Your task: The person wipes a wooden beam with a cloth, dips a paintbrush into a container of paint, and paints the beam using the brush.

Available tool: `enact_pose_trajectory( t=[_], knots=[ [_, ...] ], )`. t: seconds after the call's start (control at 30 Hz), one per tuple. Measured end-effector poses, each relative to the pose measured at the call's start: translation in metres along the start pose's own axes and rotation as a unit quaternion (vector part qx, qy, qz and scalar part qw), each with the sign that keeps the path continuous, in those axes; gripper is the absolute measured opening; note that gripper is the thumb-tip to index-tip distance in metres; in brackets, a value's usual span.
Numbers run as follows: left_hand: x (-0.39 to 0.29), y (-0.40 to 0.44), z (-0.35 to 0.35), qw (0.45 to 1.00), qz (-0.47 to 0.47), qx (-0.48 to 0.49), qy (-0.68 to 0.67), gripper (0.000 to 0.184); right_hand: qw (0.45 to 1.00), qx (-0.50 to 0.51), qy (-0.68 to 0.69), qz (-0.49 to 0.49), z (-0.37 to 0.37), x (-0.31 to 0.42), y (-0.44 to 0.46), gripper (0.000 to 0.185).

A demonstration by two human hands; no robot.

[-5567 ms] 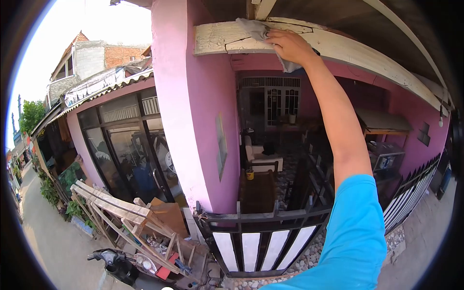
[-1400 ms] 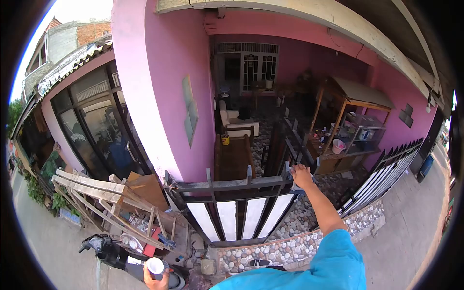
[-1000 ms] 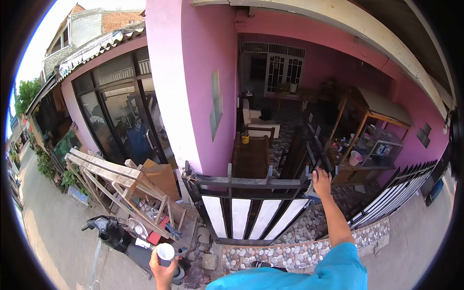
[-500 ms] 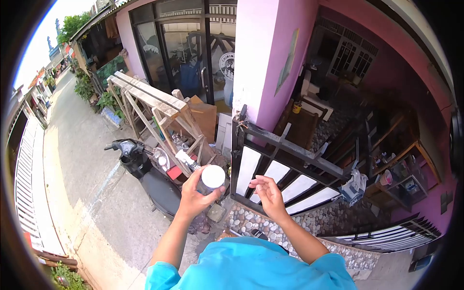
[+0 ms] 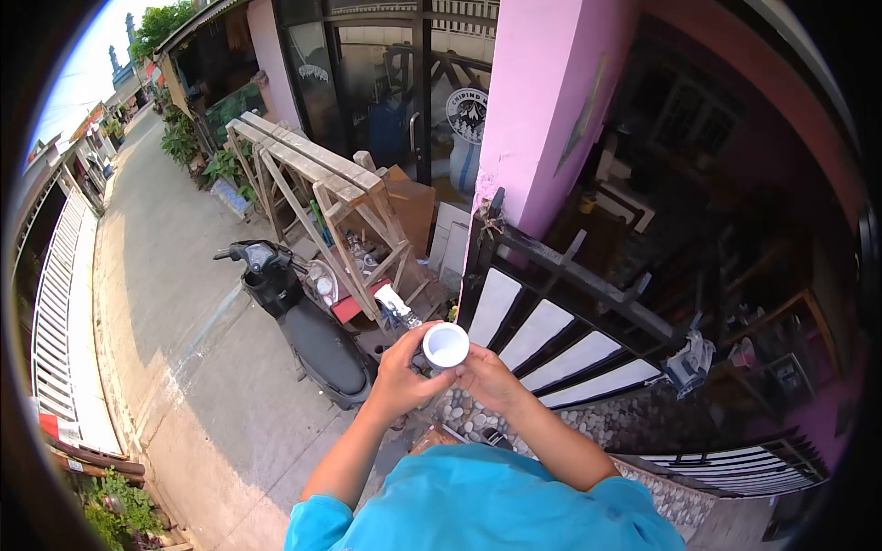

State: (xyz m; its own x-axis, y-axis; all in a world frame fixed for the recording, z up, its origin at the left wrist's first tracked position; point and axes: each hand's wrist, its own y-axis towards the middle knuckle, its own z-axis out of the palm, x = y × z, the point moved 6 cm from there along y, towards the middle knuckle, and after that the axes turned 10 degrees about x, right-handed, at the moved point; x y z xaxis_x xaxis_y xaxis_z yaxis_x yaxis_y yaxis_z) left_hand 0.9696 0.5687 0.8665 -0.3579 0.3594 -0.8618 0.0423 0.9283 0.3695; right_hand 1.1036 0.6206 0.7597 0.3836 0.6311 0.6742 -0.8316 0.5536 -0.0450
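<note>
Head view: the cup [image 5: 446, 347] is gripped by the left hand [image 5: 401, 378] and touched by the right hand [image 5: 489, 378], whose grip can't be told

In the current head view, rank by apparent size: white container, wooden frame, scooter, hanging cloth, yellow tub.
Largest to smallest:
1. wooden frame
2. scooter
3. hanging cloth
4. white container
5. yellow tub
Apparent size only; the white container is nearer the camera.

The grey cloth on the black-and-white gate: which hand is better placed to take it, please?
Right hand, probably: it is nearer the cloth; the left hand grips a white cup.
</note>
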Motion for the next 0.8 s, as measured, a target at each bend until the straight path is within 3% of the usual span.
enact_pose_trajectory(
  t=[0.4, 0.6, 0.8],
  knots=[
    [0.017, -0.010, 0.008, 0.996, -0.033, -0.004, -0.085, 0.064, 0.999, 0.042, -0.026, -0.003, -0.001, -0.007, 0.004, 0.025],
    [0.019, -0.007, 0.010, 0.992, -0.048, -0.013, -0.113, 0.065, 0.991, -0.081, -0.091, -0.053, -0.009, -0.014, 0.008, 0.025],
    [0.025, -0.011, 0.012, 0.998, -0.043, -0.009, -0.052, 0.065, 0.937, -0.252, -0.200, -0.135, -0.024, 0.010, -0.001, 0.023]
  ],
)
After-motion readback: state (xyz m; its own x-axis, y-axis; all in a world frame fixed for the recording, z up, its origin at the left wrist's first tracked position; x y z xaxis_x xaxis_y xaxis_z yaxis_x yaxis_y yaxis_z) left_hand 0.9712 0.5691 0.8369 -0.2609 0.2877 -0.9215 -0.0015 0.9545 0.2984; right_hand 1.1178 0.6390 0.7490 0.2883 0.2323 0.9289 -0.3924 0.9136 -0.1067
